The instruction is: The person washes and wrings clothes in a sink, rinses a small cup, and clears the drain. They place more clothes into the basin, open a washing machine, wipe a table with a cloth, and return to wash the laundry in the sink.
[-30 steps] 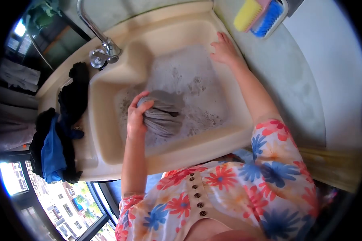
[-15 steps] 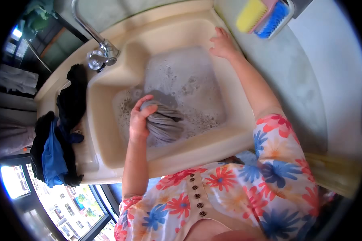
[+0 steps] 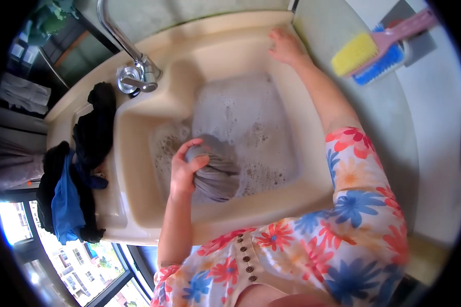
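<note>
My left hand [image 3: 183, 169] is closed round the bunched top of a wet grey cloth [image 3: 217, 176]. The cloth's folds hang down into cloudy, sudsy water [image 3: 246, 117] in the beige sink [image 3: 271, 202]. At the far right corner of the sink, my right hand [image 3: 288, 47] rests by the rim with its fingers apart. Nothing shows in that hand, though the undersides of its fingers are hidden.
A chrome faucet [image 3: 141, 74] stands at the back left. Black garments [image 3: 93, 125] and a blue one [image 3: 67, 202] lie over the sink's left ledge. A yellow-bristled brush [image 3: 356, 53] and a blue-bristled brush [image 3: 380, 67] are at the upper right. A window [image 3: 77, 271] is at lower left.
The view has shifted, so the sink and brushes sit lower and further right. My left hand keeps its hold on the grey cloth. My right hand stays by the far right corner, its fingers less spread.
</note>
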